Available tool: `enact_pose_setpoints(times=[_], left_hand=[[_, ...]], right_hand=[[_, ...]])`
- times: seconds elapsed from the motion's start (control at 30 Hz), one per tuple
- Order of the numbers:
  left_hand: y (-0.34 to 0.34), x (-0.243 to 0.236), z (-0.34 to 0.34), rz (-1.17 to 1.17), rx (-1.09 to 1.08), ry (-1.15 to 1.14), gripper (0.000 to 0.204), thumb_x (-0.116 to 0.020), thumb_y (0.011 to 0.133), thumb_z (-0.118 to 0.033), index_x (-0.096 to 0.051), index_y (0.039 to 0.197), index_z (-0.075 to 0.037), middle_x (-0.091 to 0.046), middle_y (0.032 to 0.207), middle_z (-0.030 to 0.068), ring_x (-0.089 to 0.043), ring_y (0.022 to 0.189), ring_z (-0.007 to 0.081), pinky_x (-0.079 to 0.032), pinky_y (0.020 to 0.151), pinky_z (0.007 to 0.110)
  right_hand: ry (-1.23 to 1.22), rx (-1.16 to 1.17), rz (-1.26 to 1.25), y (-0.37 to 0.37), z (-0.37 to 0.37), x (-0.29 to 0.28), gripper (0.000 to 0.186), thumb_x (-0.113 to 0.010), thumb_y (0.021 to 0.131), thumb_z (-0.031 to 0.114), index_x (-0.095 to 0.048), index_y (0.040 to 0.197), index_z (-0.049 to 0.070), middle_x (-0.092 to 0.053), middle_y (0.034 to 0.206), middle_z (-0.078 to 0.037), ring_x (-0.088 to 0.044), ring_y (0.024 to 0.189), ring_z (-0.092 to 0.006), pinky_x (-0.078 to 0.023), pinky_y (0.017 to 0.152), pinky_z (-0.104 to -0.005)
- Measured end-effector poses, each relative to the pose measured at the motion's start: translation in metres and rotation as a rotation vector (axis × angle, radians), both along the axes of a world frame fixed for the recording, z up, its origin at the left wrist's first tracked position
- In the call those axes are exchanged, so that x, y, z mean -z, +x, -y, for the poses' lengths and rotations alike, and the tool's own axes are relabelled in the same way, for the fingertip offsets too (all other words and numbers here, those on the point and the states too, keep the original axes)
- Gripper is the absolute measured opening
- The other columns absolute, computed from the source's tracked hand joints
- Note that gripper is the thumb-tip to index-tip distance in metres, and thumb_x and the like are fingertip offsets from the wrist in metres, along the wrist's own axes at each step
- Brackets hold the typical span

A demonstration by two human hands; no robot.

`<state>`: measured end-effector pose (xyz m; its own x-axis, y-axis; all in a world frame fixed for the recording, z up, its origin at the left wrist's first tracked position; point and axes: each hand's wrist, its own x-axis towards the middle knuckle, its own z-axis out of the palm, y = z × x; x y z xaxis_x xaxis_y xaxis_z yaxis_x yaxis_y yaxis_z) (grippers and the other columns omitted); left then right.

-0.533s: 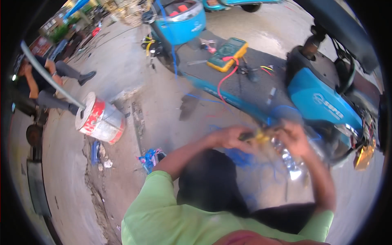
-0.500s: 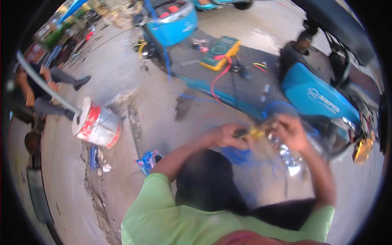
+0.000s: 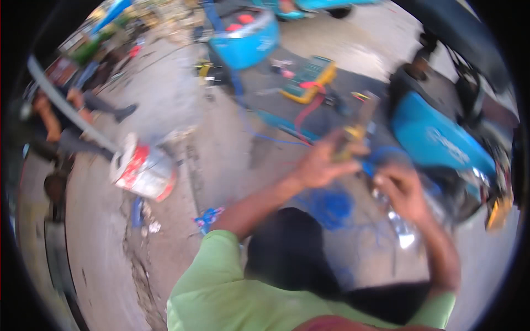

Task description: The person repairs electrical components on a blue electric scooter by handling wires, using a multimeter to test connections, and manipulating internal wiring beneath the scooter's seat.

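Evidently, the left hand (image 3: 327, 164) is wrapped around a yellow tool (image 3: 354, 132), whose brownish front end points up and away from the body; blur hides what kind of tool it is. The right hand (image 3: 402, 190) is curled narrow, thumb and fingers near each other, with a bit of blue wire (image 3: 367, 167) just beside the fingertips, between the two hands. I cannot tell whether the fingers pinch it.

For good handling, I would keep the tool's front end turned away from the right fingers, hold any wire close to the spot being worked on, and keep the wrists steady. It also seems wise to leave slack, so that nothing tugs on the coil of blue wire (image 3: 331, 208) lying on the ground below, or on the shiny silver thing (image 3: 404, 234) beneath the right hand. Farther out, the meter (image 3: 311, 80) with its red lead (image 3: 305, 115) rests on the floorboard (image 3: 364, 80) of the blue scooter (image 3: 441, 132).

Compared with half a second ago, the left hand is higher and farther from the right; the tool, then between the hands, now points toward the floorboard, and the blue wire shows more plainly in the gap.
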<state>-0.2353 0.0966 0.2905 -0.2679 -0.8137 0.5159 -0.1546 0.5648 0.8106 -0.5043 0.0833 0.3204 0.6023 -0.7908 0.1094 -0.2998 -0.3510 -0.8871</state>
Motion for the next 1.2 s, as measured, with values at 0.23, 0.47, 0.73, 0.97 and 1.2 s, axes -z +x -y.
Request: enact_pose_setpoints(times=[0.23, 0.47, 0.73, 0.97, 1.2], left_hand=[[-0.002, -0.016, -0.016, 0.001, 0.062, 0.100, 0.015, -0.077, 0.086, -0.014, -0.071, 0.093, -0.002, -0.062, 0.115, 0.0118, -0.063, 0.109, 0.0266, -0.049, 0.095, 0.039], [-0.013, -0.018, -0.016, 0.116, -0.101, -0.172, 0.032, -0.077, 0.081, -0.014, -0.068, 0.105, 0.004, -0.061, 0.116, 0.0177, -0.063, 0.109, 0.0372, -0.051, 0.093, 0.044], [-0.009, -0.018, -0.030, 0.089, -0.153, -0.159, 0.032, -0.077, 0.082, -0.015, -0.068, 0.106, 0.003, -0.060, 0.116, 0.0179, -0.063, 0.106, 0.0365, -0.052, 0.089, 0.043], [0.000, -0.019, -0.035, -0.046, -0.188, -0.031, 0.020, -0.077, 0.084, -0.016, -0.068, 0.092, 0.000, -0.061, 0.110, 0.0138, -0.065, 0.098, 0.0308, -0.051, 0.084, 0.040], [0.009, -0.008, -0.032, -0.002, -0.215, -0.020, 0.020, -0.077, 0.083, -0.017, -0.067, 0.089, 0.000, -0.063, 0.108, 0.0102, -0.067, 0.098, 0.0267, -0.052, 0.085, 0.037]], right_hand=[[0.014, -0.048, 0.098, 0.007, -0.006, 0.025, 0.013, -0.069, 0.094, 0.011, -0.069, 0.093, -0.001, -0.063, 0.080, -0.008, -0.058, 0.073, -0.0173, -0.044, 0.065, -0.0319], [-0.080, -0.027, -0.007, 0.026, -0.019, -0.015, 0.014, -0.067, 0.097, 0.013, -0.068, 0.097, -0.001, -0.064, 0.077, -0.008, -0.058, 0.068, -0.0160, -0.046, 0.064, -0.0325], [-0.003, -0.085, 0.054, 0.029, -0.016, -0.004, 0.010, -0.060, 0.101, 0.007, -0.065, 0.100, -0.002, -0.061, 0.077, -0.003, -0.054, 0.070, -0.0085, -0.045, 0.065, -0.0260], [0.057, -0.089, 0.063, 0.031, -0.015, -0.009, 0.009, -0.060, 0.101, 0.008, -0.062, 0.098, -0.001, -0.061, 0.078, -0.001, -0.054, 0.071, -0.0071, -0.045, 0.065, -0.0241], [-0.059, -0.032, 0.126, 0.031, -0.016, -0.020, 0.012, -0.058, 0.103, 0.010, -0.061, 0.096, 0.000, -0.062, 0.075, -0.002, -0.055, 0.066, -0.0067, -0.045, 0.063, -0.0239]])
